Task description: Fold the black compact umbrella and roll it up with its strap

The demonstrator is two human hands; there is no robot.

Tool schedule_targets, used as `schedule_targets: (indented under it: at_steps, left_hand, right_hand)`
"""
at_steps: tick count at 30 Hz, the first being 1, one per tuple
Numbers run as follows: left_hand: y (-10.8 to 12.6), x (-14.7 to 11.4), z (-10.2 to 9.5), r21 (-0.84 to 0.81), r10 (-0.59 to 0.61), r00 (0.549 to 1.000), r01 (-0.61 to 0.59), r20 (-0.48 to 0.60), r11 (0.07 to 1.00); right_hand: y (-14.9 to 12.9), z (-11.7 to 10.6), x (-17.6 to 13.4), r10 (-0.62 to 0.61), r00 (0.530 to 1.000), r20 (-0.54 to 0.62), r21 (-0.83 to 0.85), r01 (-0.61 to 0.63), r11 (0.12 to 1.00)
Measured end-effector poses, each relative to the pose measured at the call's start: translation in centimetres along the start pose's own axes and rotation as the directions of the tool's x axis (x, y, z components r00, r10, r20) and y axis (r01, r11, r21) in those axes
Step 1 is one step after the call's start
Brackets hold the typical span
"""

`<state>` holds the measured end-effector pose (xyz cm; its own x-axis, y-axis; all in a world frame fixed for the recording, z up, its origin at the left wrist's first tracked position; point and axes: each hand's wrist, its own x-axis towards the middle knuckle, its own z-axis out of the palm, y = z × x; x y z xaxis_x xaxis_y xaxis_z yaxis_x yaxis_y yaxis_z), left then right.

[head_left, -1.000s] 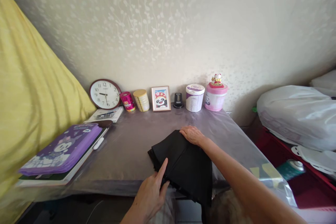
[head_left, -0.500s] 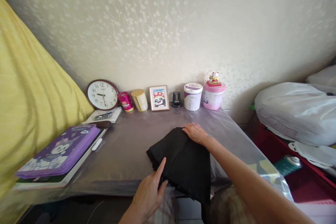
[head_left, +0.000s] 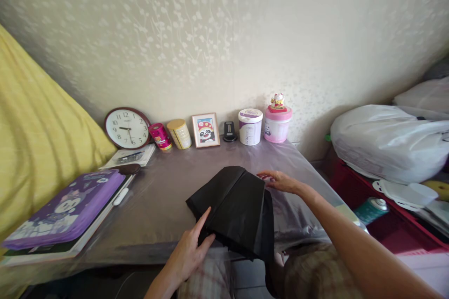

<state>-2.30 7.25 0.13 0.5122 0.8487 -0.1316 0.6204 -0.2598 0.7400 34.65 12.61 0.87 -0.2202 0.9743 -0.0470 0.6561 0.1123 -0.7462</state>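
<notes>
A black umbrella (head_left: 235,210), its fabric in loose folds, lies over the front edge of the table and hangs down toward my lap. My left hand (head_left: 191,247) holds its lower left edge, with the index finger stretched along the fabric and the thumb beneath. The handle and the ribs are hidden under the cloth. Just off the upper right edge of the fabric is my right hand (head_left: 278,181), open, its fingers loosely bent and apart with nothing in them.
Along the wall stand a clock (head_left: 126,128), a pink can (head_left: 160,137), a yellow can (head_left: 179,134), a framed panda picture (head_left: 205,131) and two tubs (head_left: 250,127). A purple case (head_left: 66,208) lies on books at left. White bags (head_left: 389,142) sit at right.
My right hand has come off the top of the umbrella and moved to its right side. A fold of the fabric now stands out there. My left hand keeps its hold.
</notes>
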Motion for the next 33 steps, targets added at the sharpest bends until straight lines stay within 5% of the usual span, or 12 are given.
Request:
schedule_targets:
  at_steps: [6, 14, 23, 33]
  left_hand:
    - [0.0, 0.1, -0.1, -0.022, 0.003, 1.0, -0.003, -0.024, 1.0]
    - [0.4, 0.0, -0.2, -0.151, -0.086, 0.992, 0.099, 0.09, 0.984]
    - [-0.1, 0.4, -0.2, -0.04, -0.005, 0.999, 0.003, -0.037, 0.999]
    - [-0.5, 0.5, -0.3, -0.067, 0.007, 1.0, -0.006, 0.01, 0.998]
  right_hand:
    - [-1.4, 0.4, -0.4, -0.056, 0.998, -0.033, 0.099, 0.059, 0.993]
    - [-3.1, 1.2, -0.2, -0.174, 0.982, -0.066, 0.138, 0.182, 0.974]
    - [-4.6, 1.3, 0.3, -0.301, 0.948, -0.104, 0.061, 0.309, 0.949]
    - [-6.4, 2.4, 3.0, -0.34, 0.878, -0.337, 0.069, 0.383, 0.921]
